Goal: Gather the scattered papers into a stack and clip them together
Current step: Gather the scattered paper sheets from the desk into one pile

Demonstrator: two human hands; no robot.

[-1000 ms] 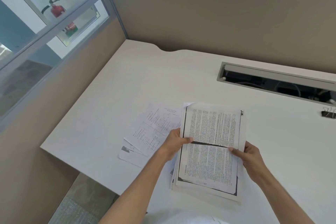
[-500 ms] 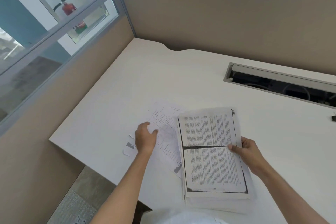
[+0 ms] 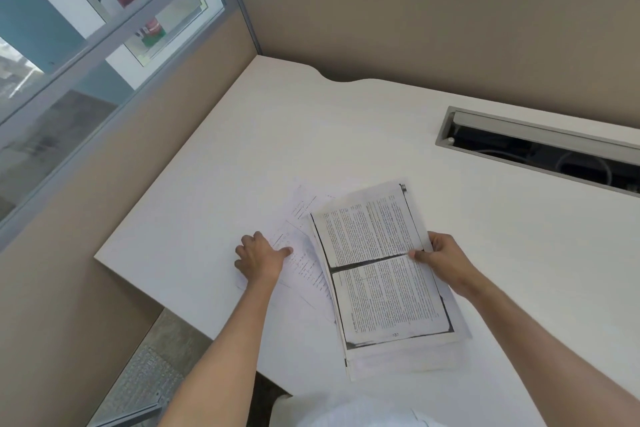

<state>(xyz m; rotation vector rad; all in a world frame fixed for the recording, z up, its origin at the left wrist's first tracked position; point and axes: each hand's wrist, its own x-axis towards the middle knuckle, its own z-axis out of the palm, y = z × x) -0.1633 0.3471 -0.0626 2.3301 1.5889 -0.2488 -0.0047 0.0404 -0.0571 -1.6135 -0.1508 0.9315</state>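
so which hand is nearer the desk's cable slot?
Right. The right hand grips the paper stack just below the cable slot; the left hand presses loose sheets farther left.

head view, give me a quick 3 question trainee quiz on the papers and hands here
1. True or false: the right hand grips the right edge of the paper stack.
2. Where does the left hand rest? A) on the loose sheets left of the stack B) on the cable tray C) in the air
3. Fill in: the stack lies on the white ____.

Key: 1 true; 2 A; 3 desk
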